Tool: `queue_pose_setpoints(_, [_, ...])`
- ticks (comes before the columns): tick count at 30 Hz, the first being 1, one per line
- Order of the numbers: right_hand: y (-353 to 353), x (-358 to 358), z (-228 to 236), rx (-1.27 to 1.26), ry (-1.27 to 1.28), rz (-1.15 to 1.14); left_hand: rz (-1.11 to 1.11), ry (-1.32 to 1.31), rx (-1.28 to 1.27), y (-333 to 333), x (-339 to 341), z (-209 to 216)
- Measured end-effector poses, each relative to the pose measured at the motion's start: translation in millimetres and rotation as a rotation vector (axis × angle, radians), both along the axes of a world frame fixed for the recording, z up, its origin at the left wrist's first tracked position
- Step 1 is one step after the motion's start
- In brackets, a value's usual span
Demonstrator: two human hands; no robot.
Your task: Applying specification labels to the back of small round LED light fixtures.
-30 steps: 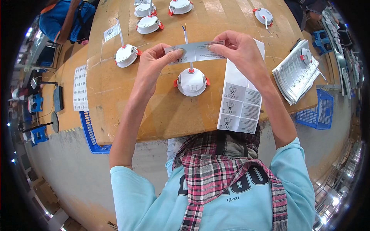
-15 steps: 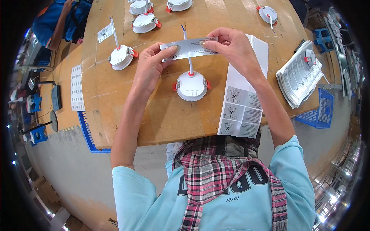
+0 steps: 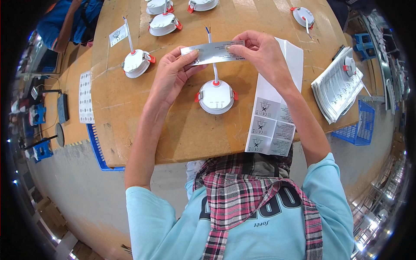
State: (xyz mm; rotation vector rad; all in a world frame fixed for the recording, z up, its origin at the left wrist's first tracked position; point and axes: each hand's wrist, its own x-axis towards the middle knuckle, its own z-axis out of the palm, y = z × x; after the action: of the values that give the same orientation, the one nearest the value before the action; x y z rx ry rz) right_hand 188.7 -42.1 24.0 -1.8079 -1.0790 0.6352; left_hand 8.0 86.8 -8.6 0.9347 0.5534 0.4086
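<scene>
A silver printed label (image 3: 212, 53) is stretched level between my two hands, across the white cable (image 3: 215, 73) of a round white downlight (image 3: 216, 99). My left hand (image 3: 173, 67) pinches its left end with the thumb on top. At the other end my right hand (image 3: 258, 52) grips it between thumb and fingers. The downlight lies face down on the table, red-tipped spring clips at both sides, bare wire ends showing above the label. Beside my right forearm lies a white label sheet (image 3: 271, 125), several silver labels still on its near part.
Another downlight (image 3: 136, 64) at the left carries a label flag (image 3: 119, 35) on its cable. More downlights (image 3: 164, 24) stand at the far side, one (image 3: 303, 17) far right. A paper stack (image 3: 333, 86) bears a small downlight (image 3: 349, 65). A person (image 3: 65, 26) is at far left.
The label has tilted slightly in my hands, so its face catches the light differently. Both hands keep their hold and have hardly moved.
</scene>
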Motion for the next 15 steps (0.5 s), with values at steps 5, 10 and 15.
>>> queue_pose_setpoints(5, [-1.0, -0.4, -0.2, -0.005, -0.007, -0.001, -0.015, -0.004, 0.003, 0.0, -0.5, -0.4])
queue_pose_setpoints(10, [-0.7, 0.3, -5.3, -0.002, -0.021, 0.018, -0.003, -0.014, 0.001, -2.0, 0.6, -1.3])
queue_pose_setpoints(15, [-2.5, -0.3, -1.4, -0.043, -0.075, 0.006, -0.016, -0.039, -0.004, -3.9, -0.1, 1.5])
